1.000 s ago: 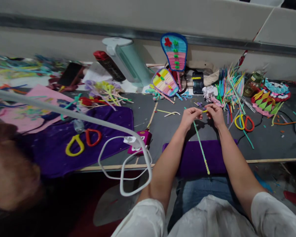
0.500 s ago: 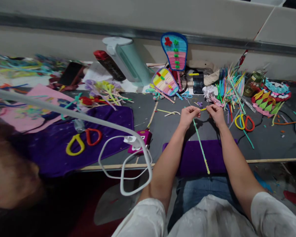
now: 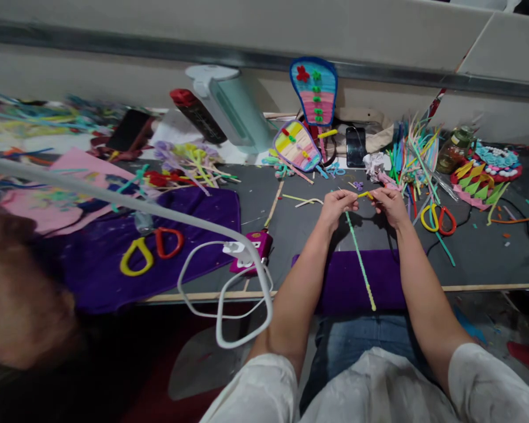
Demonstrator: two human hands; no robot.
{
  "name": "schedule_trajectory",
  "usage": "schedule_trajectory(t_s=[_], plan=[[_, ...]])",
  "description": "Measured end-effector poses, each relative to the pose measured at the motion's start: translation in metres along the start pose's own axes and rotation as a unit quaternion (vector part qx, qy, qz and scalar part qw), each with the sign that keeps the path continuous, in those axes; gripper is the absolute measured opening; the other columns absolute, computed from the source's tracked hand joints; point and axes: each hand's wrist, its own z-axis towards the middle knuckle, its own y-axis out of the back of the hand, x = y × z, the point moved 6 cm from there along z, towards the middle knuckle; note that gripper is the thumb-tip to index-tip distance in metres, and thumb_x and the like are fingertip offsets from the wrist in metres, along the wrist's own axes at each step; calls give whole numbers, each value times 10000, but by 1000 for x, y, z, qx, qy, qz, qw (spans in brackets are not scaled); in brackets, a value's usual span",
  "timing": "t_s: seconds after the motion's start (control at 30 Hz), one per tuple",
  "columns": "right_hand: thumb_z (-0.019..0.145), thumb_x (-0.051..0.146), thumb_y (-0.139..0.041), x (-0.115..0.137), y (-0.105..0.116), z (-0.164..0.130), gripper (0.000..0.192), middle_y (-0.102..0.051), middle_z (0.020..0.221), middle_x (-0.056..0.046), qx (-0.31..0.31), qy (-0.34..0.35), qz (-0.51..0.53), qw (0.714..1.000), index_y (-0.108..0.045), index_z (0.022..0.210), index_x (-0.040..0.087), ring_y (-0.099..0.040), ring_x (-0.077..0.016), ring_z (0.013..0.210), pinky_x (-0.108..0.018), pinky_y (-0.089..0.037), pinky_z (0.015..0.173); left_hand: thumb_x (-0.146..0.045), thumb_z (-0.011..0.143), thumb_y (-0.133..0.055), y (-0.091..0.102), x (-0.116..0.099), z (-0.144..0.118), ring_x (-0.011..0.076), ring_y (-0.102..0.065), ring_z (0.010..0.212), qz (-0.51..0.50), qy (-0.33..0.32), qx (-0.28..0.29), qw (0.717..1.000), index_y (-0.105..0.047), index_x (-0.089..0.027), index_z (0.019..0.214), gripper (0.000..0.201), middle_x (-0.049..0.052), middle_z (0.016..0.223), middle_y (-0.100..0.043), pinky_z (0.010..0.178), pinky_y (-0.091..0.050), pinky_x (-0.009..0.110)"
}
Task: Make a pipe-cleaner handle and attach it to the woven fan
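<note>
My left hand (image 3: 340, 208) is closed in a pinch over the grey table. From it a long green pipe cleaner (image 3: 356, 249) with a yellow lower end slants down toward me, over a folded purple cloth (image 3: 348, 279). A short yellow pipe cleaner (image 3: 365, 194) spans the small gap between my two hands. The thumb and fingers of my right hand (image 3: 390, 205) pinch its right part. My fingers partly cover both pieces where they meet the left hand, so I cannot tell whether they are joined.
Right of my hands lie yellow-and-red-handled scissors (image 3: 438, 219) and a bundle of pipe cleaners (image 3: 412, 155). Pipe-cleaner fans (image 3: 314, 91) lean at the back beside a pale green jug (image 3: 235, 111). A white cable (image 3: 158, 207) crosses the left, near a co-worker's blurred arm (image 3: 22, 294).
My right hand has turned slightly and its fingers have shifted on the yellow pipe cleaner, which now looks bent. A yellow strip at the back appears farther left. The left hand has barely moved.
</note>
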Motion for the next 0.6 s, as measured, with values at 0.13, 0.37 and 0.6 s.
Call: schedule_trajectory(t_s=[0.13, 0.37, 0.6], plan=[[685, 479, -735, 1, -1, -2, 309, -633, 688, -5, 41, 3, 1, 999, -730, 805, 194, -541, -116, 603, -211, -365, 427, -338, 570, -824, -1, 4, 0, 88, -568, 515, -47, 52, 28, 997, -636, -122, 740, 333, -13, 578, -598, 666, -554, 302], [653, 425, -774, -8, -1, 1, 275, -587, 618, 27, 39, -6, 10, 999, -686, 787, 202, -484, -94, 534, -210, -352, 434, -303, 570, -821, -4, 7, -3, 88, -571, 477, -68, 91, 69, 991, -636, -118, 739, 311, -13, 569, -606, 694, -572, 346], [694, 515, -738, -1, -7, 0, 336, -589, 699, 8, 40, 18, 24, 999, -682, 807, 204, -495, -95, 557, -214, -372, 436, -314, 584, -817, -11, 12, -2, 90, -573, 483, -29, 84, 63, 994, -653, -112, 739, 303, 2, 573, -612, 655, -558, 308]])
